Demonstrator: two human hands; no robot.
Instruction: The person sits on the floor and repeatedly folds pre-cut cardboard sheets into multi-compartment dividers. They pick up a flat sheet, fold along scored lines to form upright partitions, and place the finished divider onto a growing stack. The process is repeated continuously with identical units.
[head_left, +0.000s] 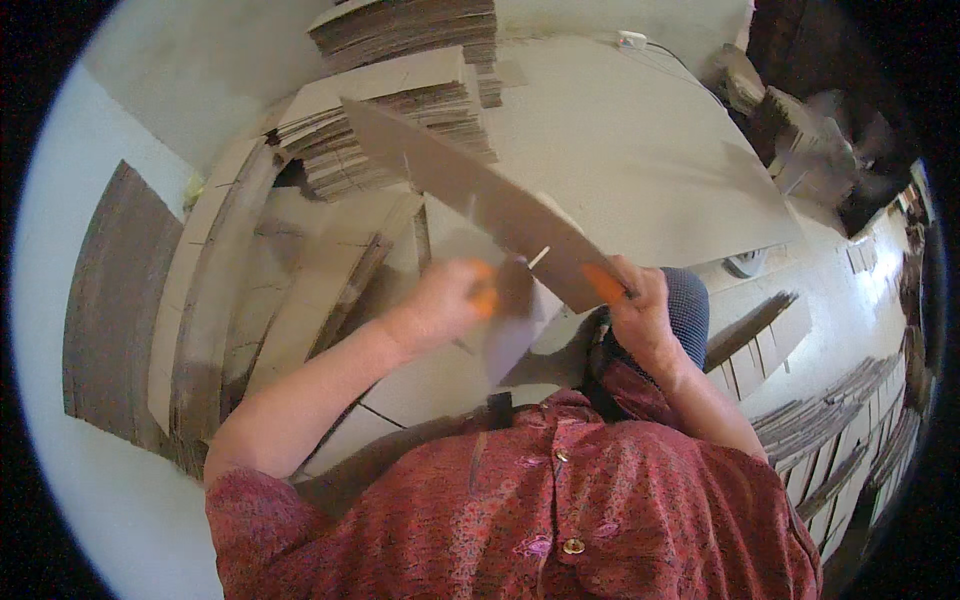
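A long, flat brown cardboard strip [470,190] slants across the middle, its far end up to the left. Notches show along it. My right hand [642,308] is closed on the strip's near end, with an orange covering on a finger. To the left of it my left hand [445,298], smeared by motion, is curled, also with orange on the fingers. A smaller cardboard piece [518,325] at its fingertips, blurred and pale at its lower part, meets the strip's near edge; its exact contact is hard to make out.
Stacks of flat cardboard [390,125] stand at the far left, with slotted cardboard pieces [310,290] left of my arm. Slotted partitions [830,410] lie in rows at the right. A white plug block [632,40] with a cord lies at the back. My patterned knee [685,300] is raised.
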